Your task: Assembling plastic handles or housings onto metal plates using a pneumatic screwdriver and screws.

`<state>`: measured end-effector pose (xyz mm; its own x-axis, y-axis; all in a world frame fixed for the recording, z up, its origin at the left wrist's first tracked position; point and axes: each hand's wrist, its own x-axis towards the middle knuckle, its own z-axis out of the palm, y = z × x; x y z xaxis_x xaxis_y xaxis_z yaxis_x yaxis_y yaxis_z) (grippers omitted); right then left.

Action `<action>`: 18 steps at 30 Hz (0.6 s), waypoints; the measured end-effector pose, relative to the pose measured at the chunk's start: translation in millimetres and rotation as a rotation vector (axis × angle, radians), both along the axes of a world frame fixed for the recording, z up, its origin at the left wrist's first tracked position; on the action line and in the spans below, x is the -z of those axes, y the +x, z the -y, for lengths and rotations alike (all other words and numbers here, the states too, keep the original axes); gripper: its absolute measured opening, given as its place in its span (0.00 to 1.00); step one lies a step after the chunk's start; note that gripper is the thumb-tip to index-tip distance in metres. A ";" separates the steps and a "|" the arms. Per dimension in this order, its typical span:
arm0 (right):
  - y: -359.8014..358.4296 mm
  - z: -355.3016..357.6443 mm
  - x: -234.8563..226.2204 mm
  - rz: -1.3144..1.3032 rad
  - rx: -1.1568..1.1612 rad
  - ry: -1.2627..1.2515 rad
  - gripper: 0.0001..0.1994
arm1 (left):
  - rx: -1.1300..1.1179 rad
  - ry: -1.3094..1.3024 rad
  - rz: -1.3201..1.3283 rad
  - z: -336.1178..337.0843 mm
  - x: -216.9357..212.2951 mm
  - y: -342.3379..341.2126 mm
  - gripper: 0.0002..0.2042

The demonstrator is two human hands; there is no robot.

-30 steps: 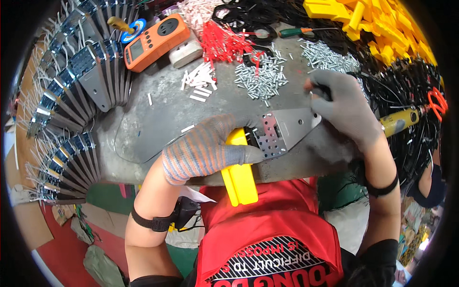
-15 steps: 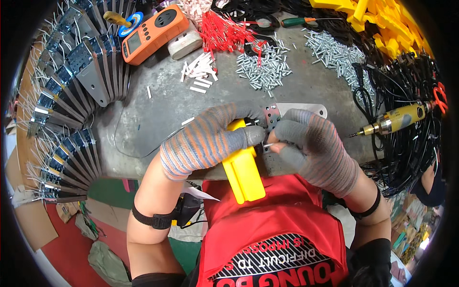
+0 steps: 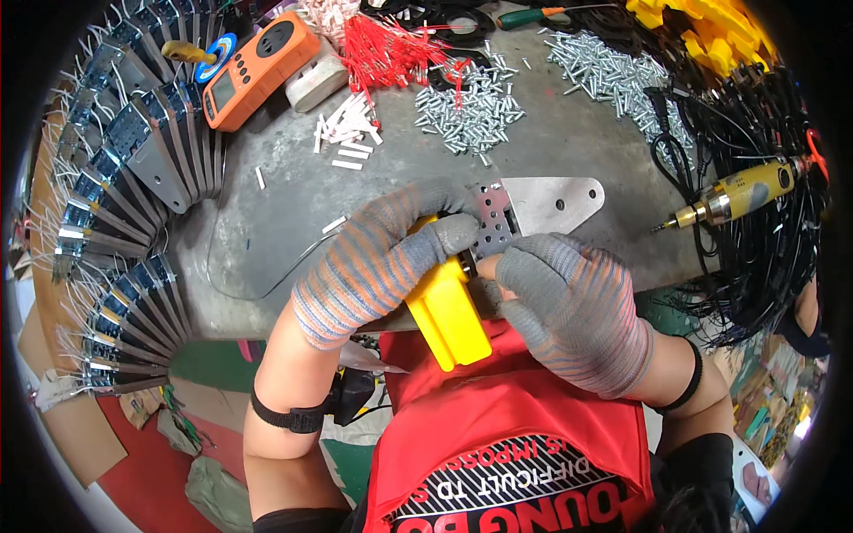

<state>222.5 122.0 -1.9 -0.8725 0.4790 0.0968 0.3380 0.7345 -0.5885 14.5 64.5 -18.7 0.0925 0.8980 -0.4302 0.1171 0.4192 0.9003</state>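
My left hand, in a striped knit glove with grey fingers, is closed around a yellow plastic handle-like part, thumb on top. From its far end, a metal plate with a rounded tip points right, and a perforated metal section lies between the plate and my left fingers. My right hand, gloved alike, has its bare fingertips pinched against the black fitting at the yellow part's edge. Whatever sits between those fingertips is hidden.
Piles of silver screws and white sleeves lie beyond my hands. An orange meter stands far left, near rows of metal plates with wires. Right are a yellow power screwdriver, black cables and yellow parts.
My right hand has moved down and slightly left, exposing more of the metal plate. The small silvery screw-like piece seen at its fingertips before is now out of sight.
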 end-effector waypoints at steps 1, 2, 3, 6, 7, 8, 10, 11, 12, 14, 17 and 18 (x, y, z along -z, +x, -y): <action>3.2 -1.5 2.8 -0.042 0.015 -0.057 0.14 | 0.018 0.029 -0.005 -1.9 -1.2 1.9 0.15; 7.3 -3.3 3.6 -0.084 0.033 -0.110 0.15 | 0.037 0.040 0.001 -1.5 -2.7 3.5 0.15; 9.2 -3.8 1.6 -0.080 0.036 -0.161 0.16 | 0.003 0.042 -0.018 1.6 -4.9 4.5 0.15; 29.3 -11.5 -9.1 -0.139 0.142 -0.095 0.12 | -0.069 0.059 -0.035 4.1 0.0 4.0 0.15; 49.9 -13.4 -7.2 -0.233 0.346 -0.094 0.10 | -0.077 0.053 -0.039 8.3 1.9 3.6 0.15; 74.2 -16.7 -2.9 -0.336 0.551 -0.089 0.09 | -0.080 0.048 -0.045 9.9 1.8 3.0 0.16; 105.5 -30.3 4.8 -0.689 1.112 -0.262 0.14 | -0.073 0.068 -0.011 6.7 -3.1 6.1 0.16; 115.6 -40.0 11.1 -0.760 1.228 -0.264 0.15 | -0.097 0.050 -0.001 7.0 -5.9 7.8 0.16; 123.5 -51.4 14.8 -0.833 1.339 -0.268 0.17 | -0.089 0.066 0.008 8.0 -4.7 7.6 0.16; 131.1 -71.2 12.9 -0.642 1.155 -0.171 0.18 | -0.127 0.051 0.062 12.3 -2.6 4.8 0.17; 121.8 -87.7 24.2 -0.761 1.193 -0.163 0.17 | -0.135 0.043 0.050 13.3 -6.0 6.0 0.16; 119.6 -90.9 26.8 -0.807 1.229 -0.156 0.17 | -0.113 0.046 0.030 14.1 -6.1 4.9 0.16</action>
<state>342.0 212.9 -28.7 0.3427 0.9116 0.2269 0.2380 0.1494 -0.9597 19.4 50.3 -12.6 0.0016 0.9223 -0.3865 0.0443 0.3861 0.9214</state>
